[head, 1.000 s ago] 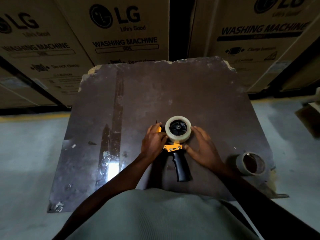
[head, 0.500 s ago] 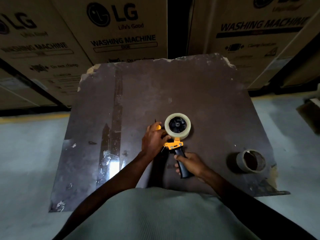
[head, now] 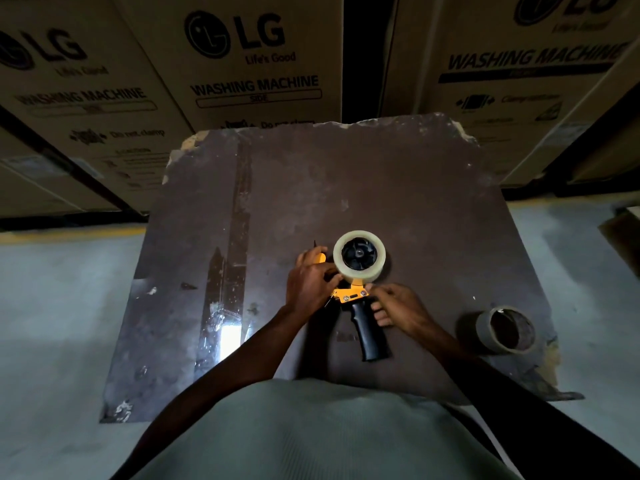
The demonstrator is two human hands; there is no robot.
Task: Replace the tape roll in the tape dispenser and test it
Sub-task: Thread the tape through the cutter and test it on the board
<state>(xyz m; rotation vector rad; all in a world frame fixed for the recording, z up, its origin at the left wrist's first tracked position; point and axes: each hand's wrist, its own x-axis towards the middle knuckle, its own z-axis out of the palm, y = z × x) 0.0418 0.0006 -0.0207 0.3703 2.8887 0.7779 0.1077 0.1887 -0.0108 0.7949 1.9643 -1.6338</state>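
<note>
The tape dispenser, with a yellow frame and a black pistol handle, lies flat on a dark board. A full roll of clear tape sits on its black hub. My left hand grips the yellow front end of the dispenser, left of the roll. My right hand is at the right of the handle's top. Its forefinger touches the yellow plate and its other fingers curl against the handle. An empty brown tape core lies on the board to the right, apart from both hands.
Large cardboard washing machine boxes stand close behind the board's chipped far edge. Grey floor surrounds the board on the left and right. A shiny strip of old tape runs down the board's left half.
My right hand let go of the lower handle and moved up to the handle's top beside the yellow plate. My left hand and the dispenser stayed in place.
</note>
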